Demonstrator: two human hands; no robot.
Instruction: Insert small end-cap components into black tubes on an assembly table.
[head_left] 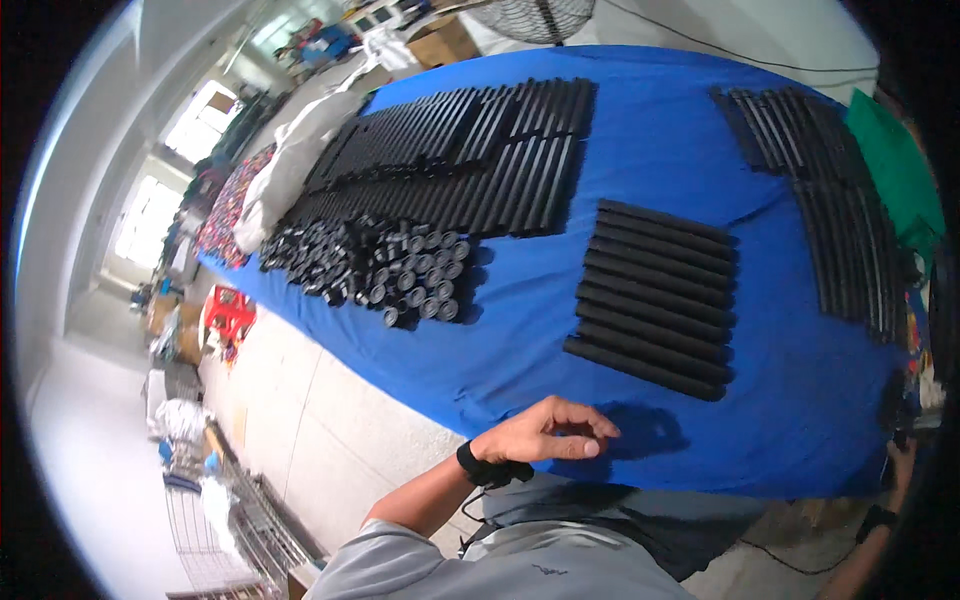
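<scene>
My left hand (548, 430) hovers over the near edge of the blue cloth, its thumb apart from loosely bent fingers and nothing in it. A black band circles that wrist. Just beyond it lies a row of black tubes (655, 300), side by side on the cloth. At the far right rim my right hand (902, 462) reaches up to a dark object (903, 400) at the table's edge. Its fingers are small and partly hidden there, so I cannot make out any grip.
Many more black tubes (530, 185) cover the far left of the blue-covered table (640, 150). Dark round caps (440, 265) are heaped in front of them. Other black tubes (840, 225) lie at the right beside a green sheet (895, 170). A red stool (230, 315) stands on the floor.
</scene>
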